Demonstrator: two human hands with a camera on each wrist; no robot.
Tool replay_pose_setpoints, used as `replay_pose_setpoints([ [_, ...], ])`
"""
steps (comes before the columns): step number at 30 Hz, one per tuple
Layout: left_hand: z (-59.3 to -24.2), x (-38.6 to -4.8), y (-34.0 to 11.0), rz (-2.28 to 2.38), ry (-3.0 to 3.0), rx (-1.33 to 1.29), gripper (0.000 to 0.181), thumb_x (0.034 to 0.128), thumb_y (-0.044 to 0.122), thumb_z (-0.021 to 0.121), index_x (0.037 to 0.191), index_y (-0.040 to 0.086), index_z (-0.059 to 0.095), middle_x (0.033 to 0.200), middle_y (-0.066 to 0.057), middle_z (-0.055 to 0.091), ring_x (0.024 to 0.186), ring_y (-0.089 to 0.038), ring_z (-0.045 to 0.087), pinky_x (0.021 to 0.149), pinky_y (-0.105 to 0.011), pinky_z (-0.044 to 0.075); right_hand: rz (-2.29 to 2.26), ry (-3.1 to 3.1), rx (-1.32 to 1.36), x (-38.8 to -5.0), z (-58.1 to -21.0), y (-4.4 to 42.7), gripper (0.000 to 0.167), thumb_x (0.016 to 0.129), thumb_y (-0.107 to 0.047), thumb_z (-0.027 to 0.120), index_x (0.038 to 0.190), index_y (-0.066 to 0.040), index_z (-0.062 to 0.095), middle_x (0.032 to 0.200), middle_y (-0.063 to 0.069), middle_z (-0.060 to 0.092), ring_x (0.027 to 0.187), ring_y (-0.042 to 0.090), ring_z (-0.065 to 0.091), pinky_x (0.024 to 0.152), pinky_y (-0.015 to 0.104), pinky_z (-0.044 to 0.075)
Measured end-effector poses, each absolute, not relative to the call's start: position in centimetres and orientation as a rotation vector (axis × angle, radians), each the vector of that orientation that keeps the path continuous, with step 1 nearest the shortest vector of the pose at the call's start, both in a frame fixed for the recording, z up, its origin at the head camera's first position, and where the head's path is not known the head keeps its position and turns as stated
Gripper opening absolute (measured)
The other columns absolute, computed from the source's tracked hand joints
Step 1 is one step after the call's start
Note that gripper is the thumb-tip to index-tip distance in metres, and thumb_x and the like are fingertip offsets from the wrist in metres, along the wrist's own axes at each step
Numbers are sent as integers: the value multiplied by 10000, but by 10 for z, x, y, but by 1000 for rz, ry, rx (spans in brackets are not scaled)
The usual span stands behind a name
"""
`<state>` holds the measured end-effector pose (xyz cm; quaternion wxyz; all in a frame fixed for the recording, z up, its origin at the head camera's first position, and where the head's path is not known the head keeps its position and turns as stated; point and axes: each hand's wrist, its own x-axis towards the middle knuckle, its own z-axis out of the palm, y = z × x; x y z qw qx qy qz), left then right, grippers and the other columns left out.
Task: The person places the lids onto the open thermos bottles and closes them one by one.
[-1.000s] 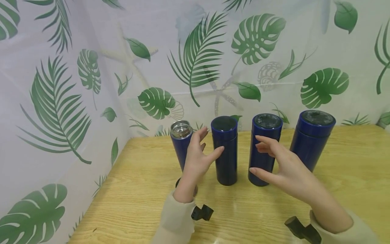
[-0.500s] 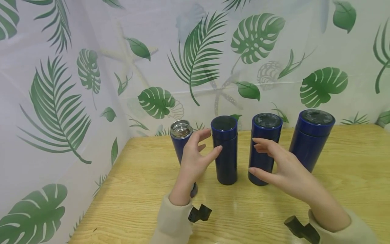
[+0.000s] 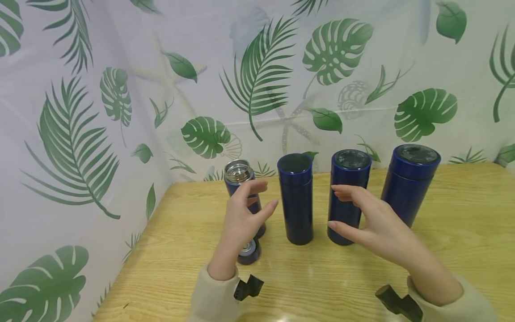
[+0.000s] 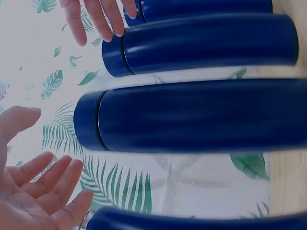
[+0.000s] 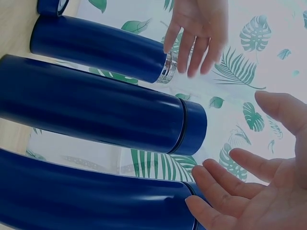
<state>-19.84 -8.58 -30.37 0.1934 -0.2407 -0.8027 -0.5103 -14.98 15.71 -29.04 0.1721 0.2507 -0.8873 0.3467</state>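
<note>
Several dark blue thermos bottles stand in a row on the table. The leftmost, an uncapped bottle (image 3: 238,173), shows its bare steel mouth; its removed lid (image 3: 249,251) lies at its foot, inner side showing. My left hand (image 3: 243,219) hovers in front of this bottle with fingers spread, holding nothing. To its right stands a capped bottle (image 3: 295,201), which neither hand touches. My right hand (image 3: 372,223) hovers with thumb and fingers apart before another capped bottle (image 3: 350,165), partly hiding it. In the right wrist view, the right hand (image 5: 259,187) has nothing in its palm.
At the far right another capped bottle (image 3: 414,183) stands, its lower part behind my right hand. A wood-grain table (image 3: 314,286) bears everything. Leaf-printed white cloth (image 3: 257,80) hangs behind and along the left side.
My left hand has drawn left and slightly down, away from the second bottle, uncovering the loose lid. The right hand has barely moved, and the bottles stay put.
</note>
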Motion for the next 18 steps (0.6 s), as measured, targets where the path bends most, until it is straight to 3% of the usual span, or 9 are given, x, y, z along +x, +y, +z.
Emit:
replay_pose_setpoints([
  [5,-306,-197,-103,-1375,-2277,-643,321,779,111,678,1064,19,561,1035,-94,585,977,-179,541,814,-347,440,991,-2536,707,-150,-290,156,569,779,-227,691,1243,-22,431,1166,148,499,1063,279,466,842,451,381],
  [10,-306,-199,-123,-1326,-2288,-641,282,777,87,678,1014,-19,570,1002,-146,593,935,-207,558,788,-415,447,1000,-2530,727,-151,-291,155,562,775,-212,696,1236,-17,441,1171,159,499,1067,285,464,844,456,382],
  [18,-292,-199,-155,-1257,-2282,-516,283,776,95,681,1020,-4,579,991,-113,608,937,-210,562,795,-394,448,1007,-2492,777,-154,-289,146,516,770,-178,698,1197,7,478,1159,141,515,1063,276,467,841,434,387],
])
